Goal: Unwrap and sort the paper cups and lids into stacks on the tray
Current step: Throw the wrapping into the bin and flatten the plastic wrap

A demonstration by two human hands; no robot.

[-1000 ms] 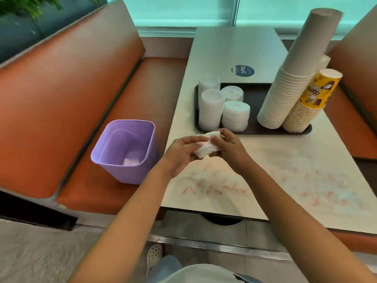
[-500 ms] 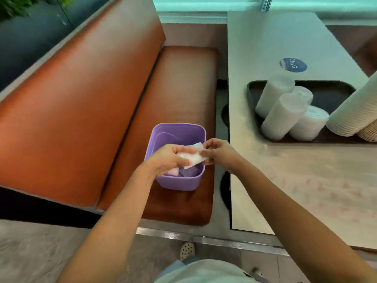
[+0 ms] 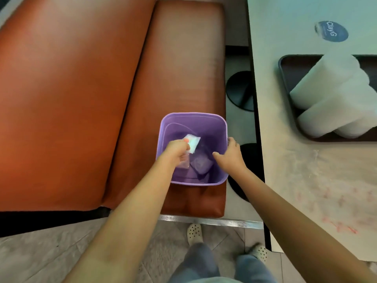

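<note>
Head view, looking down over a purple bin (image 3: pixel 221 127) standing on an orange bench seat (image 3: pixel 183 68), just beside the padded orange backrest (image 3: pixel 61 99). Left hand (image 3: pixel 176 149) over the bin's left side, pinching a crumpled white wrapper (image 3: pixel 192 142) between thumb and fingertips, above the bin's opening. Right hand (image 3: pixel 229 155) at the bin's right rim, empty, fingers loosely spread, thumb pointing into the bin and fingertips at the rim; touching or not, cannot tell. More clear crumpled wrapping (image 3: pixel 201 164) lying at the bottom of the bin. To the right, a pale table (image 3: pixel 295 160) with faint red scribbles near its close edge and a round dark blue sticker (image 3: pixel 331 31) reading "ClayG", seen sideways. Dark tray (image 3: pixel 284 78) on the table at the right edge of view, holding white stacks of lids (image 3: pixel 334 99), blurred and cut off by the frame. No cups visible here. Below, grey tiled floor (image 3: pixel 40 258), jeans and two pale perforated shoes (image 3: pixel 194 232).
</note>
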